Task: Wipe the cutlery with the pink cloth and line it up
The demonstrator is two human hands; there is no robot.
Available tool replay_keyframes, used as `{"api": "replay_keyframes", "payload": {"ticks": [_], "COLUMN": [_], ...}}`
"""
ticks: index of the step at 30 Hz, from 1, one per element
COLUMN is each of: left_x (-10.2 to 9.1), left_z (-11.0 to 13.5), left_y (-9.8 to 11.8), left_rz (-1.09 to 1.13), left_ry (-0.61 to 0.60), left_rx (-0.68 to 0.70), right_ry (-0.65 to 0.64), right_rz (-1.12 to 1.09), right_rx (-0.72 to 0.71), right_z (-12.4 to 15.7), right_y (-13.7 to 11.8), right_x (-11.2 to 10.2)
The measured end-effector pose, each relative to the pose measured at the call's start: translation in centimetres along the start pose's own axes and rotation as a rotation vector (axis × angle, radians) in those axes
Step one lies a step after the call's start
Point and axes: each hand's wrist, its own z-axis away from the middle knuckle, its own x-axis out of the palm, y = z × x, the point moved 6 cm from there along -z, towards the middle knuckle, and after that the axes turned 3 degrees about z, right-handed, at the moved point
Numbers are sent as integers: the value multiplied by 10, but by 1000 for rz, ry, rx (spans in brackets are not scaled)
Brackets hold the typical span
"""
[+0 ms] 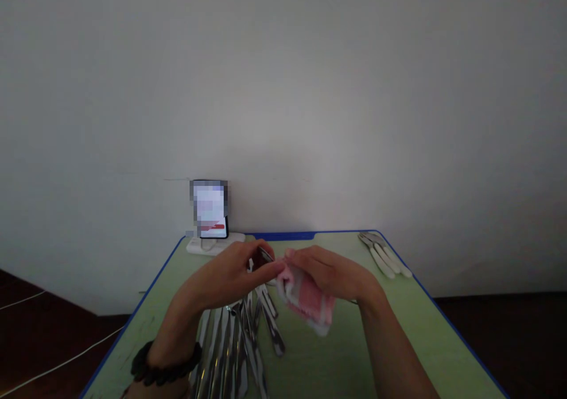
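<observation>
My left hand (234, 272) is closed on a shiny metal piece of cutlery (265, 254); its kind is hidden by the fingers. My right hand (330, 272) grips a folded pink and white cloth (312, 301), which hangs below the fingers. Both hands meet above the middle of the green table (323, 363), with the cloth against the left fingertips. Under and beside my left forearm lies a row of metal cutlery (225, 352), handles toward me. Several more pieces (271, 319) lie loosely across each other below the hands.
At the back right lie several forks or spoons with cream handles (385, 257). A lit phone (211, 210) stands upright at the back left by a white power strip (195, 245). A wall (283, 121) rises behind the table's blue edge (283, 235).
</observation>
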Motion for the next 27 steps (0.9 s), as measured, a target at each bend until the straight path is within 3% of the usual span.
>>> {"api": "replay_keyframes", "payload": {"ticks": [11,21,27], "left_x": [0,-6,-3], "left_z": [0,1,0], "left_y": [-1,3,3], "left_rz": [23,-25,-45], "left_ry": [-11,65,45], "left_rx": [-23,24,-4], "right_ry": [-35,-14,20], "right_rz": [89,-2,70], "right_rx": [-31,-78,-64], "right_z": [-2,1,-2], "right_y": [-3,-8,-9], "right_x": [2,1,4]}}
